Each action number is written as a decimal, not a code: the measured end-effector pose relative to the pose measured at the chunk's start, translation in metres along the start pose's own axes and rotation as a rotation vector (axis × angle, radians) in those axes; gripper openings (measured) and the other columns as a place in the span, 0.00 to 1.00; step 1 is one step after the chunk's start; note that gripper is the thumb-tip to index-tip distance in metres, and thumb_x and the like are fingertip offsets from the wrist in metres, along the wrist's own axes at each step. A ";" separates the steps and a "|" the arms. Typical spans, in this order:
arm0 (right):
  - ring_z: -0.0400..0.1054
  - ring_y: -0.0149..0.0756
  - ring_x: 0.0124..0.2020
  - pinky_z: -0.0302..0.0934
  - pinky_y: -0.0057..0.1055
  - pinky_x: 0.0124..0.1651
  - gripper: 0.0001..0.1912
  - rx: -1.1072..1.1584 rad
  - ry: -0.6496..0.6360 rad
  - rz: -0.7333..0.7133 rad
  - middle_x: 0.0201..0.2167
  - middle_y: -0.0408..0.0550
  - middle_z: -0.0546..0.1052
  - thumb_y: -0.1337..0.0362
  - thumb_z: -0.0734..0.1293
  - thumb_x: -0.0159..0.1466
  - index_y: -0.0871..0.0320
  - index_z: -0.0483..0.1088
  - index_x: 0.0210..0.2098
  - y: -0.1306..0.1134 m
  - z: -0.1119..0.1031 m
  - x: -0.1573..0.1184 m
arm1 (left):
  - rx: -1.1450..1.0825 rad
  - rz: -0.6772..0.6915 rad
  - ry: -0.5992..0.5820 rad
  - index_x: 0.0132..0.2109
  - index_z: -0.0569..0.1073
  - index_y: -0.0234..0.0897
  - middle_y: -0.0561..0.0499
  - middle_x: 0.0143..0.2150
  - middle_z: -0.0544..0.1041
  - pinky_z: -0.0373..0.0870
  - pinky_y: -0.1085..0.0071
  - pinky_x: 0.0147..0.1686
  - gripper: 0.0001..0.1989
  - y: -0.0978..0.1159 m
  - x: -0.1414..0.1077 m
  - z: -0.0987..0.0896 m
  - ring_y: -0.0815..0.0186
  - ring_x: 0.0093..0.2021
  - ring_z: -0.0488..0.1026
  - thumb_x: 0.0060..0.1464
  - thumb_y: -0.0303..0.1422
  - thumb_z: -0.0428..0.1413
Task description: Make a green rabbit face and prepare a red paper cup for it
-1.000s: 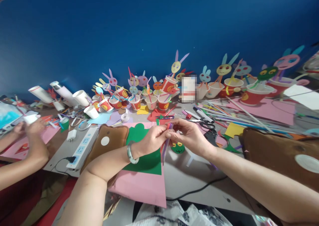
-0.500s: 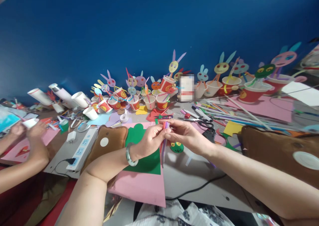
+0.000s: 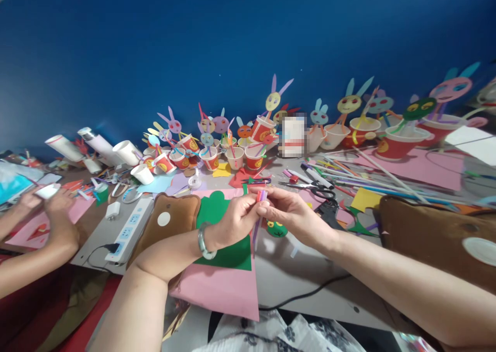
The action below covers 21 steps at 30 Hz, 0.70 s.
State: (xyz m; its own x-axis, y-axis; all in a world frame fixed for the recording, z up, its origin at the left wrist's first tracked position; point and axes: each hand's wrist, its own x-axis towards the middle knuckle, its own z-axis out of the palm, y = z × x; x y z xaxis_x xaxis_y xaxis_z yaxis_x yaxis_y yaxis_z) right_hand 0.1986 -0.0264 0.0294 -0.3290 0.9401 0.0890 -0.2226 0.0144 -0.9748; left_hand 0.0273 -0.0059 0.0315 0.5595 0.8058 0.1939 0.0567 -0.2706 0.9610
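My left hand (image 3: 242, 215) and my right hand (image 3: 289, 212) meet in front of me, both closed on a small bundle of thin purple and red strips (image 3: 262, 195). The upper ends show between my thumbs, and purple lengths hang below my fingers. Whether they are paper cannot be told. Just under my right hand lies a green round face cutout (image 3: 276, 229) with yellow eyes. Beneath my left forearm are a green paper sheet (image 3: 232, 256) and a pink sheet (image 3: 220, 295).
Several paper cups (image 3: 253, 156) with paper bunny figures line the blue wall. Black scissors (image 3: 323, 190) and coloured sticks (image 3: 349, 179) lie to the right. Brown cushions (image 3: 422, 233) flank me. A power strip (image 3: 129, 230) and another person's hands (image 3: 58, 202) are at left.
The view has shifted slightly, so most things sit a little further right. My hands keep their pinch on the strips, and the red end shows more between my thumbs.
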 end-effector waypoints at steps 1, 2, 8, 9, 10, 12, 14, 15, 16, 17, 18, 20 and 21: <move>0.66 0.29 0.28 0.65 0.28 0.31 0.30 -0.011 -0.007 0.002 0.32 0.43 0.73 0.51 0.77 0.58 0.56 0.74 0.56 -0.001 0.000 0.000 | 0.001 -0.003 -0.002 0.40 0.78 0.33 0.47 0.31 0.76 0.69 0.72 0.31 0.21 0.000 0.000 0.000 0.65 0.32 0.72 0.63 0.49 0.56; 0.66 0.29 0.28 0.65 0.28 0.31 0.30 -0.022 -0.020 0.004 0.31 0.43 0.73 0.51 0.76 0.59 0.56 0.74 0.57 -0.002 0.000 0.000 | 0.003 -0.008 -0.004 0.40 0.78 0.33 0.48 0.31 0.76 0.69 0.72 0.31 0.21 0.000 0.000 0.000 0.65 0.32 0.72 0.63 0.49 0.56; 0.65 0.29 0.29 0.64 0.28 0.32 0.32 -0.044 -0.080 -0.018 0.31 0.43 0.72 0.51 0.74 0.62 0.57 0.71 0.62 -0.005 -0.004 0.000 | 0.002 -0.006 0.013 0.38 0.77 0.31 0.49 0.30 0.75 0.68 0.73 0.33 0.22 -0.002 0.002 -0.001 0.66 0.33 0.70 0.62 0.50 0.57; 0.65 0.28 0.28 0.63 0.27 0.32 0.31 -0.038 -0.090 -0.022 0.31 0.43 0.72 0.51 0.74 0.63 0.57 0.71 0.62 -0.004 -0.004 0.001 | 0.005 -0.003 0.017 0.38 0.78 0.31 0.49 0.30 0.75 0.68 0.73 0.33 0.22 -0.003 0.002 -0.001 0.67 0.32 0.71 0.62 0.50 0.57; 0.65 0.27 0.28 0.63 0.27 0.32 0.31 -0.032 -0.102 -0.024 0.31 0.43 0.72 0.52 0.73 0.63 0.57 0.71 0.62 -0.004 -0.005 0.001 | 0.009 0.001 0.020 0.39 0.78 0.31 0.49 0.30 0.75 0.69 0.73 0.33 0.22 -0.004 0.003 -0.002 0.67 0.32 0.71 0.62 0.50 0.57; 0.65 0.27 0.28 0.63 0.27 0.32 0.29 -0.023 -0.119 -0.030 0.32 0.42 0.71 0.53 0.73 0.64 0.56 0.71 0.62 -0.003 -0.006 0.002 | 0.015 0.007 0.025 0.39 0.78 0.31 0.49 0.30 0.75 0.69 0.73 0.33 0.22 -0.005 0.003 -0.002 0.67 0.32 0.72 0.62 0.50 0.57; 0.65 0.27 0.28 0.63 0.27 0.32 0.29 -0.018 -0.136 -0.038 0.32 0.42 0.72 0.54 0.73 0.64 0.56 0.71 0.62 -0.003 -0.007 0.002 | 0.015 0.006 0.028 0.40 0.78 0.31 0.48 0.31 0.77 0.71 0.72 0.33 0.23 -0.006 0.003 -0.002 0.66 0.33 0.74 0.62 0.50 0.57; 0.65 0.27 0.29 0.63 0.27 0.32 0.28 -0.018 -0.145 -0.040 0.33 0.43 0.72 0.54 0.73 0.64 0.56 0.71 0.62 -0.003 -0.007 0.002 | 0.015 0.003 0.031 0.40 0.78 0.31 0.48 0.32 0.78 0.72 0.72 0.33 0.23 -0.005 0.003 -0.002 0.65 0.34 0.75 0.63 0.50 0.56; 0.65 0.28 0.29 0.63 0.27 0.33 0.28 -0.019 -0.154 -0.040 0.33 0.43 0.73 0.55 0.73 0.65 0.56 0.71 0.62 -0.004 -0.007 0.002 | 0.013 -0.001 0.033 0.41 0.78 0.31 0.47 0.32 0.78 0.72 0.72 0.33 0.23 -0.005 0.003 -0.002 0.65 0.34 0.76 0.63 0.50 0.56; 0.65 0.28 0.30 0.64 0.27 0.34 0.28 -0.020 -0.163 -0.039 0.35 0.44 0.74 0.55 0.72 0.65 0.55 0.71 0.62 -0.004 -0.007 0.002 | 0.011 -0.002 0.036 0.41 0.78 0.31 0.46 0.33 0.79 0.73 0.72 0.33 0.24 -0.004 0.003 -0.002 0.65 0.34 0.76 0.63 0.50 0.55; 0.66 0.28 0.31 0.64 0.28 0.34 0.28 -0.019 -0.172 -0.038 0.36 0.44 0.75 0.56 0.72 0.65 0.55 0.70 0.62 -0.004 -0.007 0.002 | 0.010 -0.001 0.040 0.41 0.78 0.31 0.46 0.33 0.79 0.73 0.72 0.32 0.24 -0.002 0.002 -0.002 0.65 0.34 0.76 0.64 0.50 0.55; 0.66 0.28 0.32 0.64 0.27 0.36 0.29 -0.005 -0.187 -0.038 0.38 0.45 0.76 0.57 0.72 0.65 0.54 0.69 0.64 -0.005 -0.007 0.001 | 0.007 -0.004 0.045 0.42 0.79 0.30 0.45 0.33 0.80 0.73 0.73 0.31 0.24 0.001 0.002 -0.001 0.66 0.32 0.76 0.64 0.50 0.54; 0.66 0.28 0.32 0.65 0.27 0.36 0.30 0.010 -0.193 -0.038 0.38 0.45 0.76 0.58 0.72 0.65 0.54 0.68 0.65 -0.005 -0.007 0.001 | -0.002 -0.012 0.040 0.42 0.79 0.30 0.46 0.33 0.79 0.73 0.73 0.29 0.25 0.002 0.002 -0.001 0.67 0.30 0.76 0.64 0.51 0.54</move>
State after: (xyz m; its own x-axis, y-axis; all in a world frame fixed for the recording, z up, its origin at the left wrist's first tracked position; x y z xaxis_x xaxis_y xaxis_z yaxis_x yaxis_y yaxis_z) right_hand 0.2057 -0.0232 0.0329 -0.4900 0.8562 0.1638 -0.2466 0.0441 -0.9681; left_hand 0.0275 -0.0043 0.0344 0.5250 0.8295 0.1906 0.0611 -0.2601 0.9637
